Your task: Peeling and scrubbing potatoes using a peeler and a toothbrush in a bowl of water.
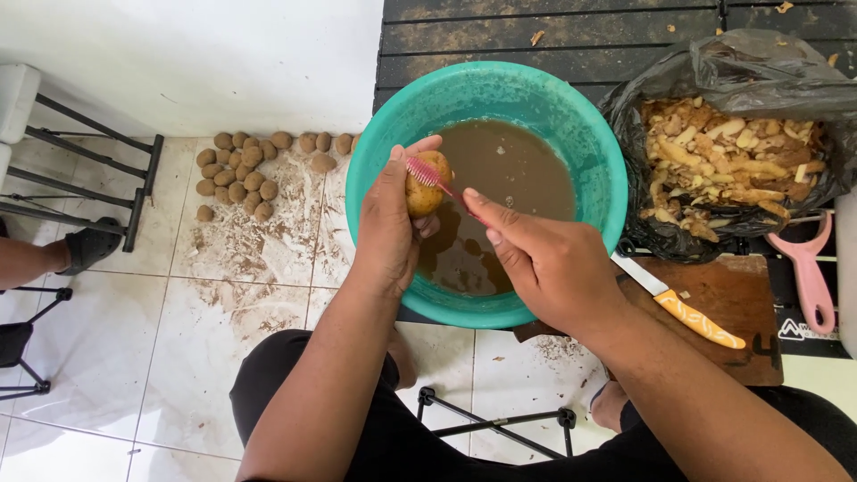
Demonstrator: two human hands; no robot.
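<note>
Two bare forearms reach forward over a teal basin (585, 134) of muddy brown water. Left hand (388, 223) is closed around a small potato (421, 192), held above the water. Right hand (544, 263) pinches a pink brush (437, 181), bristles touching the potato. Right of the hands lie a knife (683, 308) and black bag of peelings (732, 161); left, potatoes on the floor (241, 174).

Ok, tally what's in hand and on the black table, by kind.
Potato: 1
Brush: 1
Basin: 1
Bag: 1
Knife: 1
Board: 1
Peeler: 1
Total: 7
</note>
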